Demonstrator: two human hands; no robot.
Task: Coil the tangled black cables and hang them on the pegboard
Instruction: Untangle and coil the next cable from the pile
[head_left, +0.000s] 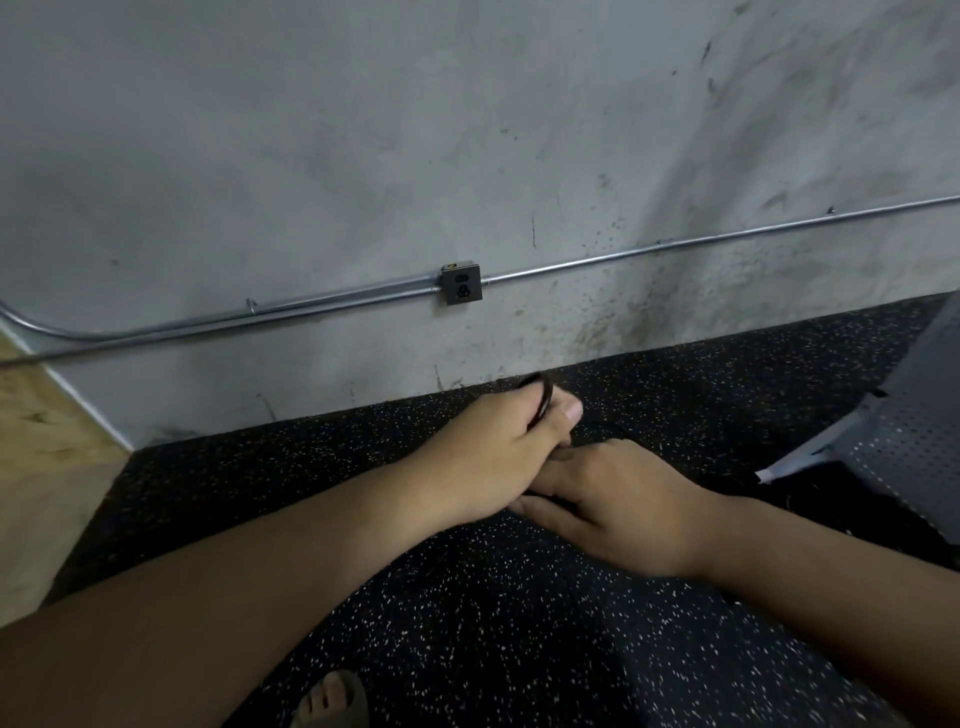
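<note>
Cable (545, 402) apparently inside left grip (488, 457)

Left hand (488, 457), cable (545, 400) in it, overlaps right hand (623, 509) (pegboard (904, 447) to their right).

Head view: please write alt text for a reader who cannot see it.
A left hand grips a loop of black cable, the right hand close under it, over a dark speckled floor. Behind, a grey wall carries a metal conduit.

Stained grey wall (363, 130) with metal conduit (675, 241), above dark speckled floor (519, 623).
</note>
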